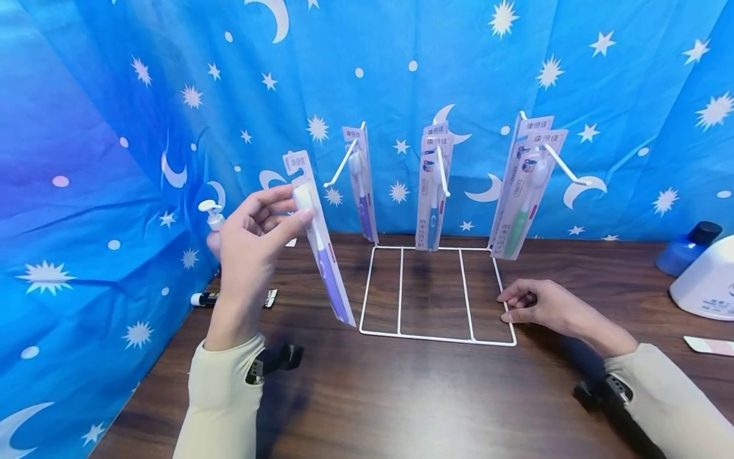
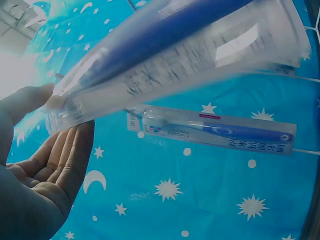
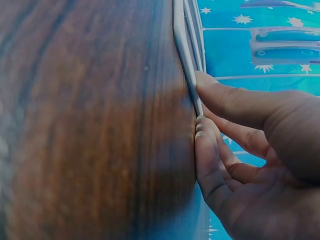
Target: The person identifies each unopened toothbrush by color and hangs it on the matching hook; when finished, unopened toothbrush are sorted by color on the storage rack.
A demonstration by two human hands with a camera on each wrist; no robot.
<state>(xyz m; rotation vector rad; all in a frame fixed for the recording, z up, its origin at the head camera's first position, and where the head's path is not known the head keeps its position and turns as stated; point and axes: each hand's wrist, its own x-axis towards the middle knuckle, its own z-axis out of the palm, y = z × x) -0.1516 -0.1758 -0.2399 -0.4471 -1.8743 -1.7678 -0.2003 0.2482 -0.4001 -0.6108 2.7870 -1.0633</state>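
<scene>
My left hand [image 1: 252,229] pinches a packaged purple toothbrush [image 1: 328,268] near its top, between thumb and fingers. The pack tilts in the air left of a white wire display rack [image 1: 436,338]. In the left wrist view the toothbrush pack [image 2: 165,60] is close and blurred. My right hand [image 1: 550,309] holds the right rail of the rack's base, thumb and fingertips meeting at the wire [image 3: 186,55] in the right wrist view. On the rack's hooks hang a purple toothbrush [image 1: 361,185], blue toothbrushes [image 1: 434,223] in the middle and green toothbrushes [image 1: 520,223] at right.
Behind my left wrist stand a white pump bottle [image 1: 213,213] and a black tube [image 1: 205,299]. At right are a blue bottle [image 1: 682,255] with a black cap and a white bottle [image 1: 708,284]. A blue star-patterned cloth [image 1: 373,83] hangs behind the wooden table [image 1: 367,395].
</scene>
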